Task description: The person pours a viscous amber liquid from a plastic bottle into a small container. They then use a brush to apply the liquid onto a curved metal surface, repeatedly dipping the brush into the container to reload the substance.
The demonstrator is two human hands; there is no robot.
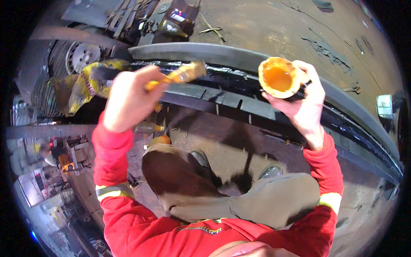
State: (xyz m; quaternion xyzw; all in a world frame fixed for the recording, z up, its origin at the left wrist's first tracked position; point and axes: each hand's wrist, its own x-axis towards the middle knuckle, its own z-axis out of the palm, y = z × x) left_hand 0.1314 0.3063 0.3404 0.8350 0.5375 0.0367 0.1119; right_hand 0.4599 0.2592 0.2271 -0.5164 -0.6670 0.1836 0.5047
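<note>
My left hand (133, 96) is closed around the handle of a paintbrush (189, 72), whose bristles are coated amber and point to the right. The brush is slightly blurred. Toward the right, my right hand (309, 97) grips a small cup (280, 78) with a crusted rim and orange-amber liquid inside; its mouth faces me. Beneath both hands runs a long car sill (184, 49) with a grey outer edge and a dark, glossy black channel. Neither brush nor cup visibly touches it.
A wheel (83, 56) stands at the far left, beside yellow-stained sheeting (92, 85). Bottles (171, 29) and a lug wrench (211, 30) lie beyond the sill. A bottle (149, 127) lies near my left knee. At the far right is a pale container (385, 106).
</note>
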